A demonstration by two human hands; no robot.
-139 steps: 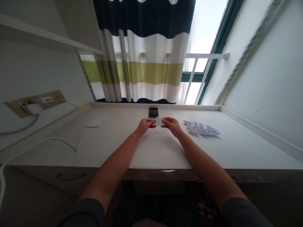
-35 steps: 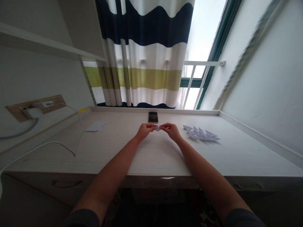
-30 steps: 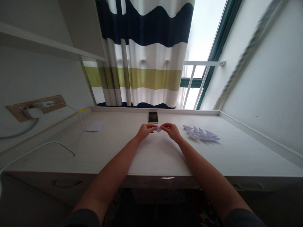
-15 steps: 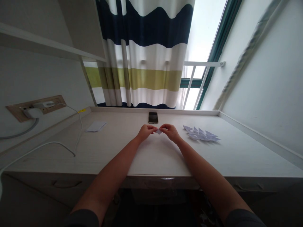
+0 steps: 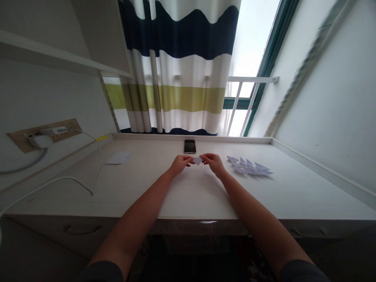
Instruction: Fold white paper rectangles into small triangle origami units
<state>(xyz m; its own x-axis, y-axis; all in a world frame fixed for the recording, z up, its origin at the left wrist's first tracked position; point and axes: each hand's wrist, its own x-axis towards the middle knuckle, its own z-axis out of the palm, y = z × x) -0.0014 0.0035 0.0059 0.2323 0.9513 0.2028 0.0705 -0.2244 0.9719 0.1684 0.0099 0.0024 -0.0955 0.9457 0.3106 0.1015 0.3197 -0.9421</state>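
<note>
Between my two hands, just above the desk, is a small folded piece of white paper (image 5: 197,161) with a point facing down towards me. My left hand (image 5: 180,164) pinches its left corner. My right hand (image 5: 214,162) pinches the right corner, fingers closed. To the right of my hands lies a cluster of several folded white paper pieces (image 5: 249,167) with pointed tips, shaped like small boats. Off to the left rests a small stack of flat white paper (image 5: 119,157).
A dark phone (image 5: 190,146) lies beyond my hands near the desk's back edge. White cables (image 5: 75,178) run across the left of the desk (image 5: 141,196) from a wall socket (image 5: 44,135). A curtain (image 5: 188,78) hangs behind, and a wall stands at the right.
My right hand has shifted slightly right along the folded paper, so more of the paper shows between my hands. My left hand has hardly moved.
</note>
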